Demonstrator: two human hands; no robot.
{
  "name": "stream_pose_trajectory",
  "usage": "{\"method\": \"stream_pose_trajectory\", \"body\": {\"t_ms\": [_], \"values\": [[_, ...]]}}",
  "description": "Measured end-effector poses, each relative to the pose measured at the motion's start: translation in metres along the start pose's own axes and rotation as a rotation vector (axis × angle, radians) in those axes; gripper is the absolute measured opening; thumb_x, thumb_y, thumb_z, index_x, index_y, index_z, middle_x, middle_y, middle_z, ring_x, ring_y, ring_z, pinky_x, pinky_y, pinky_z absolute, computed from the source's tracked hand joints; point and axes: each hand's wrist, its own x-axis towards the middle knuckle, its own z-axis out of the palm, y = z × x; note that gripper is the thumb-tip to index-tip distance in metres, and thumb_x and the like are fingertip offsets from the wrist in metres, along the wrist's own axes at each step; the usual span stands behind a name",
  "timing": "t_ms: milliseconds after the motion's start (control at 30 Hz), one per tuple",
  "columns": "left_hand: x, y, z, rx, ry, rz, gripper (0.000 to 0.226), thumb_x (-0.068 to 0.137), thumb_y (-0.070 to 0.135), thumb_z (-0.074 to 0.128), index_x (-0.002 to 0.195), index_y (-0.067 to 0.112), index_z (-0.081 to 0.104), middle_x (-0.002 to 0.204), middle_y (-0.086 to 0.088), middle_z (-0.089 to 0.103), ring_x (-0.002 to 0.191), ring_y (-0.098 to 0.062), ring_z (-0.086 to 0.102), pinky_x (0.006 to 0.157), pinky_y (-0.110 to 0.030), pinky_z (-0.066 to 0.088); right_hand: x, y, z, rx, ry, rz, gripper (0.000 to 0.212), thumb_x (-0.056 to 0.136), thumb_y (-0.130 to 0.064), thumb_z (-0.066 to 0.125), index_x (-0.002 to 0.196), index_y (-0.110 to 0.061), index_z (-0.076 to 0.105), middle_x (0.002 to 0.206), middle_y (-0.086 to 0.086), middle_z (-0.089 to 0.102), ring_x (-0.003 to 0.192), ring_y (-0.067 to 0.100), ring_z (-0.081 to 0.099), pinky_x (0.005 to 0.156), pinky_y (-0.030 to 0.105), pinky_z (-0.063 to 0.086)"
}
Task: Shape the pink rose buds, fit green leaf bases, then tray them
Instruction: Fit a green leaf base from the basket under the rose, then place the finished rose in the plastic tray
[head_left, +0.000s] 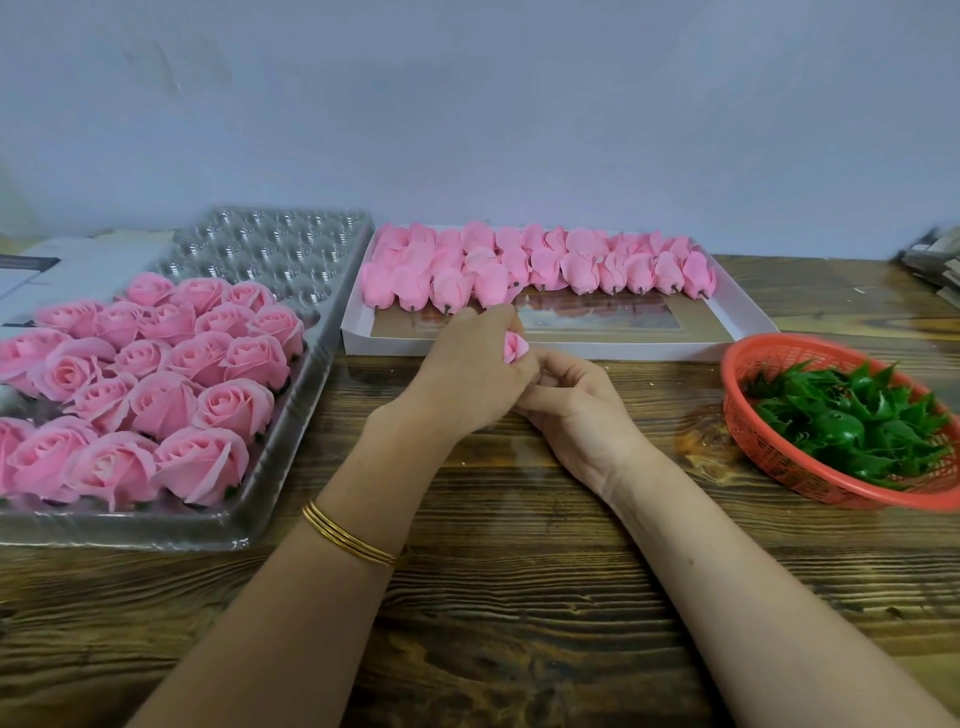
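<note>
One white box is taken as the landmark, set at the back of the wooden counter against a pale wall. In it, unshaped pink buds are laid in overlapping rows with their stubs towards the viewer. Roughly thirty are seen, the overlap preventing an exact count. A printed panel on the box floor is too blurred to be read.

To the left of the white box, one clear plastic tray is placed. About twenty finished pink roses are seated in its nearer cells, some cut off at the frame edge, and the farther cells are seen bare.

To the right of the white box and nearer the viewer, one red mesh basket is filled with a heap of green leaf bases, too tangled to be counted.

Just in front of the white box's near rim, one pink rose bud is held in the curled fingers of the left hand, with only its tip exposed. The right hand is closed up against the left, its fingers curled and its forefinger touching the bud. Whether the bud is pinched by it cannot be told. Thin gold bangles, apparently three, are worn on the left wrist.
</note>
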Motion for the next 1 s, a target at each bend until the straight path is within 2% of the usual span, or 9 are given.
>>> {"method": "stream_pose_trajectory", "body": {"t_ms": [167,267,367,533,700,900,1000], "values": [[0.004,0.002,-0.008,0.072,-0.012,0.021,0.014,0.089,0.022,0.062,0.096,0.02,0.05,0.1,-0.005,0.053,0.087,-0.019,0.049,0.057,-0.017,0.026,0.0,0.001,0.001,0.02,-0.003,0.0,0.03,0.079,0.024,0.052,0.081,-0.003,0.063,0.075,0.012,0.069,0.074,0.021,0.067,0.083,0.031,0.056],[0.007,0.005,-0.01,0.148,-0.054,0.039,0.011,0.092,0.021,0.058,0.098,0.018,0.05,0.098,-0.001,0.048,0.086,-0.017,0.045,0.055,-0.017,0.024,0.001,0.001,0.001,0.017,-0.004,0.007,0.03,0.078,0.024,0.052,0.081,-0.004,0.063,0.074,0.009,0.07,0.073,0.02,0.067,0.083,0.032,0.056],[0.007,0.006,-0.008,0.179,-0.091,0.034,0.013,0.096,0.021,0.052,0.107,0.015,0.05,0.103,-0.003,0.044,0.088,-0.019,0.043,0.056,-0.017,0.022,0.002,0.001,0.0,0.021,-0.002,0.008,0.031,0.078,0.025,0.051,0.081,-0.005,0.061,0.074,0.008,0.07,0.074,0.019,0.067,0.079,0.028,0.056],[0.007,0.009,-0.01,0.236,-0.148,0.023,0.019,0.098,0.021,0.048,0.116,0.013,0.051,0.111,-0.009,0.043,0.094,-0.025,0.045,0.065,-0.031,0.027,0.003,0.002,-0.001,0.047,0.029,-0.006,0.036,0.076,0.027,0.052,0.096,-0.003,0.057,0.073,0.005,0.072,0.072,0.016,0.07,0.07,0.026,0.057],[0.011,0.009,-0.013,0.272,-0.196,0.041,0.019,0.097,0.024,0.049,0.11,0.011,0.052,0.106,-0.007,0.048,0.09,-0.023,0.046,0.055,-0.023,0.023,0.003,0.001,0.0,0.044,0.07,-0.017,0.04,0.074,0.028,0.054,0.101,-0.002,0.055,0.07,0.005,0.07,0.07,0.017,0.069,0.071,0.028,0.058],[0.015,0.011,-0.017,0.298,-0.278,0.044,0.016,0.094,0.026,0.052,0.102,0.013,0.048,0.104,-0.008,0.051,0.087,-0.023,0.048,0.055,-0.027,0.026,0.001,0.0,0.002,0.023,0.084,-0.006,0.042,0.074,0.029,0.054,0.106,0.001,0.054,0.067,0.005,0.069,0.068,0.018,0.067,0.072,0.029,0.058],[0.016,0.012,-0.021,0.321,-0.305,0.04,0.015,0.095,0.027,0.052,0.099,0.015,0.044,0.095,-0.002,0.048,0.084,-0.02,0.046,0.055,-0.027,0.025,0.0,0.0,0.002,0.011,0.09,-0.006,0.042,0.075,0.027,0.057,0.107,0.0,0.054,0.069,0.004,0.069,0.074,0.02,0.067,0.08,0.032,0.057]]}}
